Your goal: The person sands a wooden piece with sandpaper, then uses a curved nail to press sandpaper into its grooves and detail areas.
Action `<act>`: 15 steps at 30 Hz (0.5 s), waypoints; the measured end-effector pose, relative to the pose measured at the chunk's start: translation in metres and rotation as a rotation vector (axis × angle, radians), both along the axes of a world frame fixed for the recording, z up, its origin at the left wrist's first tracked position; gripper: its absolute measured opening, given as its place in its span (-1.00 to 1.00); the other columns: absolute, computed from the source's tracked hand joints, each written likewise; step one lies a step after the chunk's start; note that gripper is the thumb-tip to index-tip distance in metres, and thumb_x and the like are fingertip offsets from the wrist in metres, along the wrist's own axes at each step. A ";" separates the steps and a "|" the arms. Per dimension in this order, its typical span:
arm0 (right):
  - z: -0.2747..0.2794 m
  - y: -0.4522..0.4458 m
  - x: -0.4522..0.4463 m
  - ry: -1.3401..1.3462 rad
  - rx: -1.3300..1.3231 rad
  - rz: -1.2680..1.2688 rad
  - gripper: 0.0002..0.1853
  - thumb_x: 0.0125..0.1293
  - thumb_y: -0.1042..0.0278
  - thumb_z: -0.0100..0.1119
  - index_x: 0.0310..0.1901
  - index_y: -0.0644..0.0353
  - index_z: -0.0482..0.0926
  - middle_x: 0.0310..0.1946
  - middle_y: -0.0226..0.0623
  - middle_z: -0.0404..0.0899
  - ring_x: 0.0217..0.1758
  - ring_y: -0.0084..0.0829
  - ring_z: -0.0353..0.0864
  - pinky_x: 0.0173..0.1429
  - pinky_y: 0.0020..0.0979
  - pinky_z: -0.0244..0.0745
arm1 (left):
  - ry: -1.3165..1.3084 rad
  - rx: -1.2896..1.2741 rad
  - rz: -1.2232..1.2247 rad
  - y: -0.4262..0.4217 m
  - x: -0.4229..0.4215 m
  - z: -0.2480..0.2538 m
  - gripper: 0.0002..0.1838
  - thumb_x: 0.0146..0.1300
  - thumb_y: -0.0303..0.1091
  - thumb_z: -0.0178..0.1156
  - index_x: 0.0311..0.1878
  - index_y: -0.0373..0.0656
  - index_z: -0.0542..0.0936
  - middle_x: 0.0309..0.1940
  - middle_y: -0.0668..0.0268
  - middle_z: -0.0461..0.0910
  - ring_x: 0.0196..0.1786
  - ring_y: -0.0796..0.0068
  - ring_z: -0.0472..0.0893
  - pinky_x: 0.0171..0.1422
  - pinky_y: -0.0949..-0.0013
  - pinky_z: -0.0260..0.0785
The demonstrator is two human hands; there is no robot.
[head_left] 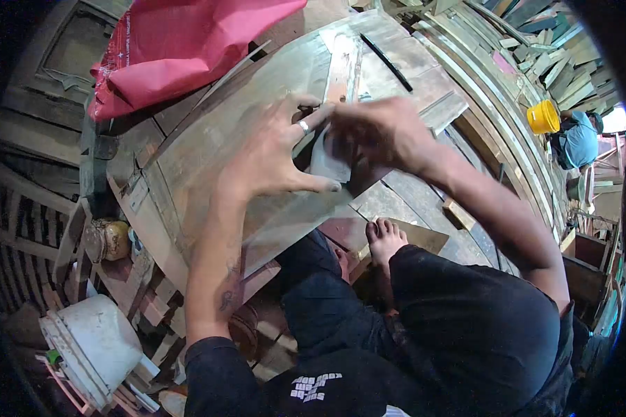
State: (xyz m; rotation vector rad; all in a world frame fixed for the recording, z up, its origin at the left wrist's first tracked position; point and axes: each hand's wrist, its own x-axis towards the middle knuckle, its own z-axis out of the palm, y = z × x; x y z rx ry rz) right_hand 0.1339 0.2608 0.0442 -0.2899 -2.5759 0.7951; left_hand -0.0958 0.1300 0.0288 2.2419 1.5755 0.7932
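Note:
My left hand (275, 149), with a ring on one finger, reaches over a wooden board (209, 174); its thumb and fingers are spread around a pale, whitish piece (329, 163). Close beside it, my right hand (379, 132) is blurred, its fingers curled in at the top of that piece; what they hold is hidden. A narrow light strip (343, 66) runs away from the hands toward the board's far end. Right of the strip lies a black pen-like stick (387, 62).
A red plastic bag (181, 52) lies at the upper left. A white bucket (97, 344) and a jar (111, 240) stand at the left. Long wood strips, a yellow bucket (542, 117) and another person (577, 139) are at the right. My bare foot (385, 240) is below.

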 end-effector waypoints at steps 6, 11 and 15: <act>0.024 -0.005 -0.002 -0.112 0.002 -0.024 -0.68 0.16 0.35 0.49 -0.02 -0.04 0.73 -0.36 -0.20 0.74 -0.30 -0.05 0.78 -0.22 -0.09 0.67 | -0.010 -0.041 0.022 -0.002 0.005 0.007 0.20 -0.20 0.24 0.71 0.61 0.05 0.54 0.47 0.16 0.45 0.49 -0.02 0.47 0.62 -0.03 0.28; 0.001 -0.014 0.004 -0.013 0.145 0.081 -0.68 0.15 0.35 0.49 -0.02 -0.05 0.73 -0.37 -0.22 0.73 -0.35 -0.06 0.77 -0.29 -0.14 0.64 | 0.053 -0.015 0.009 -0.001 0.003 0.008 0.22 -0.19 0.24 0.70 0.63 0.02 0.51 0.47 0.15 0.44 0.52 0.02 0.44 0.64 -0.01 0.27; 0.017 0.004 -0.003 -0.106 0.181 -0.045 -0.68 0.10 0.40 0.46 -0.06 -0.03 0.71 -0.37 -0.25 0.73 -0.35 -0.10 0.78 -0.24 -0.19 0.69 | 0.060 -0.036 0.037 -0.003 0.005 0.012 0.22 -0.20 0.25 0.71 0.62 0.03 0.52 0.47 0.13 0.44 0.52 -0.02 0.45 0.65 -0.05 0.26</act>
